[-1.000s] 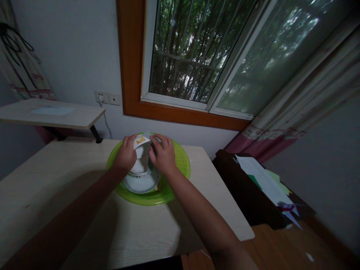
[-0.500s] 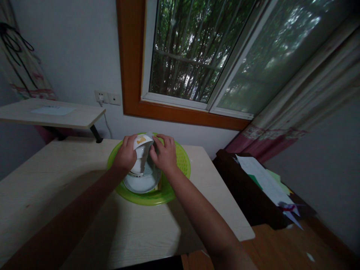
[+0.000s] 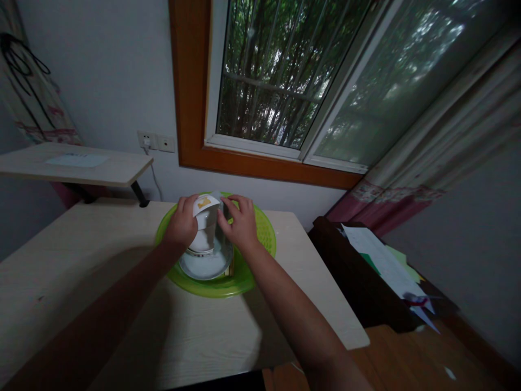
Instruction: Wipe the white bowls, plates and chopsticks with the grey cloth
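A stack of white bowls [image 3: 201,239] rises from a round white plate [image 3: 205,267] inside a bright green basin [image 3: 220,290]. At the top is a tilted white bowl [image 3: 205,203] with a yellow mark on its side. My left hand [image 3: 182,225] is closed on this bowl's left side. My right hand [image 3: 240,221] is at its right edge, with thumb and forefinger bent together beside a greyish, see-through piece; what they pinch cannot be made out. Light wooden sticks [image 3: 230,268] lie beside the plate, partly covered.
The basin stands on a pale wooden table [image 3: 211,331]. A raised shelf [image 3: 77,168] bearing a paper is at the left. Behind are a wall socket [image 3: 147,140] and a window. Papers [image 3: 378,255] cover a dark cabinet at the right.
Both hands stay at nearly the same spot around the bowl. The top bowl has shifted very slightly to the left; the basin and plate have not moved.
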A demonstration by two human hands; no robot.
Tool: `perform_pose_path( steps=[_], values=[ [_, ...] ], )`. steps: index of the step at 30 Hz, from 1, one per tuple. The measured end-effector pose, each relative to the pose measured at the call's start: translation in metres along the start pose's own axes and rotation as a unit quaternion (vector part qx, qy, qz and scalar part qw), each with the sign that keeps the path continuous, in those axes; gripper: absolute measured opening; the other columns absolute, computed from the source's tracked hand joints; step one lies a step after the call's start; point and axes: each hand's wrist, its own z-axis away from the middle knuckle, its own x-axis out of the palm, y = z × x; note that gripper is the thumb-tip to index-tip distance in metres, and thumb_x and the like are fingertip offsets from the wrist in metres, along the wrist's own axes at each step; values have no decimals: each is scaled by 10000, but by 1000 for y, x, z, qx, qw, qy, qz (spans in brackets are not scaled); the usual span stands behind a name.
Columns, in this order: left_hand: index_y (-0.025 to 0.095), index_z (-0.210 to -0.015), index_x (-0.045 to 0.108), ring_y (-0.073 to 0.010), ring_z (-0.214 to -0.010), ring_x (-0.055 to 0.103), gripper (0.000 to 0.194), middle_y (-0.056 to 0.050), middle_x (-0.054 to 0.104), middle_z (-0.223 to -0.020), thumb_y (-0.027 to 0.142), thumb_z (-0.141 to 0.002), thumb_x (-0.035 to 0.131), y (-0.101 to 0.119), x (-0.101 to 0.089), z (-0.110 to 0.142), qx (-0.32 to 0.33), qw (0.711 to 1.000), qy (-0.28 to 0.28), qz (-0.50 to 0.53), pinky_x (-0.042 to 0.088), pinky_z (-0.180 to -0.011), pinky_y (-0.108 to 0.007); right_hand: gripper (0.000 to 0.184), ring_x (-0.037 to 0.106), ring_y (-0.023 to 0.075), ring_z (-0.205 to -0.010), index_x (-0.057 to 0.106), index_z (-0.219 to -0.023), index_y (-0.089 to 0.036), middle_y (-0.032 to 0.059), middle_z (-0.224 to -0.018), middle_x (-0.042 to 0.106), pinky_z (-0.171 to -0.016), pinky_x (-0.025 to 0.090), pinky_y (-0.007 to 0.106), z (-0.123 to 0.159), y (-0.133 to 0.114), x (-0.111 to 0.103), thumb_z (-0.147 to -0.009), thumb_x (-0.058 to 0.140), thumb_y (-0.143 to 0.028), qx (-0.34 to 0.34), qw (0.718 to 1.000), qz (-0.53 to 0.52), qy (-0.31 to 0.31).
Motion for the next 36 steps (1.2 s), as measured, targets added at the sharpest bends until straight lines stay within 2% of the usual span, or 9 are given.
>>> perform_pose_path(
  steps=[6, 10, 14, 17, 28, 36],
  values=[
    [179, -1371, 473, -282, -1276, 538, 641, -137, 524, -1299, 3, -759, 400, 3, -2, 0, -10, 1000, -4, -7, 422, -1137, -444, 359, 517, 263, -1134, 659, -1255, -205, 112, -1204, 617, -996, 442, 437, 0, 5, 3, -949, 589, -379, 11, 1000, -13, 15],
    [163, -1366, 475, -285, -1267, 548, 641, -144, 529, -1291, -1, -752, 395, 1, 1, 0, 0, 1000, -9, -6, 435, -1124, -448, 390, 518, 272, -1150, 630, -1290, -212, 113, -1241, 615, -995, 447, 450, 2, 2, 4, -937, 606, -374, -26, 999, -22, 12],
    [168, -1370, 473, -290, -1255, 556, 633, -143, 526, -1299, 13, -760, 409, -3, 4, 1, 12, 1000, -13, -10, 449, -1108, -456, 420, 522, 271, -1164, 589, -1343, -243, 99, -1271, 614, -1007, 450, 456, 4, -4, 6, -940, 602, -360, -81, 996, -23, -16],
    [163, -1369, 478, -293, -1252, 555, 630, -145, 534, -1282, 16, -759, 414, -3, 5, 1, 22, 1000, -10, -11, 446, -1110, -454, 413, 519, 267, -1177, 576, -1358, -264, 90, -1277, 611, -1024, 446, 459, 4, -6, 6, -951, 587, -326, -87, 996, -24, -23],
    [171, -1367, 486, -272, -1262, 536, 645, -130, 544, -1288, 30, -743, 407, 2, 1, 1, 61, 998, 4, 20, 414, -1137, -432, 406, 554, 249, -1153, 607, -1322, -220, 90, -1256, 626, -1027, 467, 406, -1, 7, 8, -918, 573, -194, -2, 998, -69, 4],
    [152, -1378, 478, -258, -1309, 497, 693, -129, 526, -1346, 24, -700, 415, -2, 1, 4, 122, 992, -12, 23, 388, -1161, -416, 391, 653, 223, -1060, 705, -1148, -211, 59, -1126, 729, -978, 503, 362, 1, 29, 18, -840, 508, -73, 88, 986, -136, -35]
  ],
)
